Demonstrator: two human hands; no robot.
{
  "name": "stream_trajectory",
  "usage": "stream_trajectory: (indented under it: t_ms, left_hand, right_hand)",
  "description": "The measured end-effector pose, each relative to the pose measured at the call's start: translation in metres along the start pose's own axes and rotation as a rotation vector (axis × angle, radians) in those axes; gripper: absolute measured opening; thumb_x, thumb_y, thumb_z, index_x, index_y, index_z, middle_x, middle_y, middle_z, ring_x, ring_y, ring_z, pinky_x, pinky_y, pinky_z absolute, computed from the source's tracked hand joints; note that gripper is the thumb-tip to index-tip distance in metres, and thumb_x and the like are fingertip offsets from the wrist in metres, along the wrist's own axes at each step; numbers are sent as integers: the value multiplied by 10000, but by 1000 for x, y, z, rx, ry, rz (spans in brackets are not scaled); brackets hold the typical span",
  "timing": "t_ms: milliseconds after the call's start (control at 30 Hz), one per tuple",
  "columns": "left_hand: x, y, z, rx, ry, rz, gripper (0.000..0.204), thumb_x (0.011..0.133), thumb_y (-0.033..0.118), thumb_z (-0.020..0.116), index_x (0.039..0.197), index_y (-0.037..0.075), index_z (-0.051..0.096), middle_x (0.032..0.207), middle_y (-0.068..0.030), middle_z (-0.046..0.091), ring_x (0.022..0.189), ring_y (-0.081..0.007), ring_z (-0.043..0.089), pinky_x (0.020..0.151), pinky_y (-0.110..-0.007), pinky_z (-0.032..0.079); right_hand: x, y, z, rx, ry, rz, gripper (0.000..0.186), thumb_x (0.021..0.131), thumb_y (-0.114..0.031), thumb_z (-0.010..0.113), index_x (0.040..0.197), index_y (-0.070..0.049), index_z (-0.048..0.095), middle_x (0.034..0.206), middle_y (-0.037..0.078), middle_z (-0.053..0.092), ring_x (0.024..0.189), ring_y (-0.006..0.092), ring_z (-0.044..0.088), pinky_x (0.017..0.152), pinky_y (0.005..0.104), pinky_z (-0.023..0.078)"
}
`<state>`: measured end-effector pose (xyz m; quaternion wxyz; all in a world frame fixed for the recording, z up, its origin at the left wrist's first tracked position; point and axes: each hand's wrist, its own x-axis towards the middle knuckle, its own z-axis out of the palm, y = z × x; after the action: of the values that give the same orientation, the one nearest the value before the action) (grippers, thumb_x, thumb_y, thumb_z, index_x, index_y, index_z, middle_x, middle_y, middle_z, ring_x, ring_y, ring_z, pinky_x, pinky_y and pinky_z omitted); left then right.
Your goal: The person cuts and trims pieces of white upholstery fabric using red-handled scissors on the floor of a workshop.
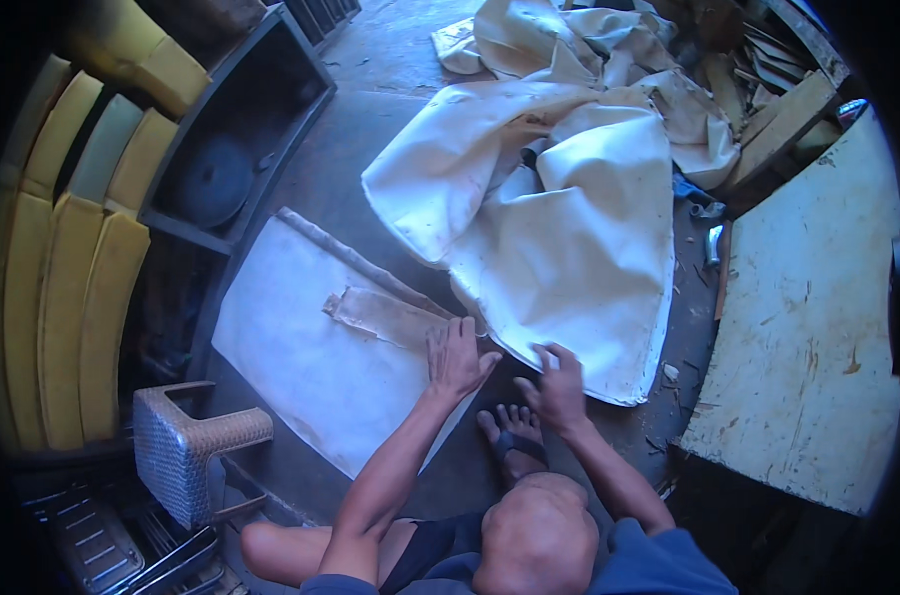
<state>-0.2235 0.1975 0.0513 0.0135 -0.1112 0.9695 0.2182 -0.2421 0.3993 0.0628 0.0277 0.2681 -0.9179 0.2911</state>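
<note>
A flat white sheet (301, 327) of cloth or vinyl lies on the floor to the left. On it are a folded or rolled edge (356, 260) and a worn brownish strip (390, 315). My left hand (458, 359) rests on the strip's near end with its fingers stretched out. A large crumpled cream vinyl-like cover (584, 248) spreads to the right. At its near edge is my right hand (557, 389), thumb and forefinger apart. Its other fingers are partly curled, and nothing shows between them; whether the fingertips touch the cover cannot be made out.
Yellow foam cushions (68, 317) stand stacked at far left, beside a dark metal cabinet frame (237, 149). A woven-pattern stool (187, 446) is at near left. Right of the cover stands a worn pale board (802, 347). Scrap wood (777, 124) lies at back right. My sandalled foot (514, 441) sits between my hands.
</note>
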Motion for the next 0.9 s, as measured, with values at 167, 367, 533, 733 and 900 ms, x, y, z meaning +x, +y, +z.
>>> stream_trajectory:
  t_ms: [167,367,533,733,900]
  left_hand:
    - [21,9,8,-62,126,154,148,906,206,583,888,59,571,851,-157,636,802,-344,617,812,-472,455]
    - [14,6,-100,-21,66,421,77,880,175,584,864,100,587,750,-101,635,675,-286,651,559,-405,501]
    - [28,-154,-247,80,310,109,92,837,156,556,854,87,615,710,-171,624,627,-374,625,536,-447,489]
    - [-7,-205,-247,276,288,-268,297,1007,309,455,1029,79,642,827,-230,667,811,-456,648,730,-524,490]
    - [11,-54,-142,-1,293,227,391,836,135,658,1186,-20,581,1157,-220,604,1111,-400,559,979,-429,433]
  right_hand:
    - [55,7,47,-49,-93,-159,245,815,-125,633,1040,-54,566,938,127,609,919,291,616,813,445,468]
    - [81,23,-38,36,-109,-506,71,854,-91,609,851,-59,545,757,110,565,669,296,602,554,416,488]
    - [18,131,-116,-147,127,-98,64,912,-95,548,885,-49,583,757,154,580,665,356,600,573,437,494]
    - [-52,104,-112,-141,200,214,94,940,-68,528,927,-24,610,823,187,607,751,384,594,663,457,469]
    - [-29,74,-126,-27,192,132,96,947,-66,539,930,0,606,821,187,602,749,367,599,677,428,474]
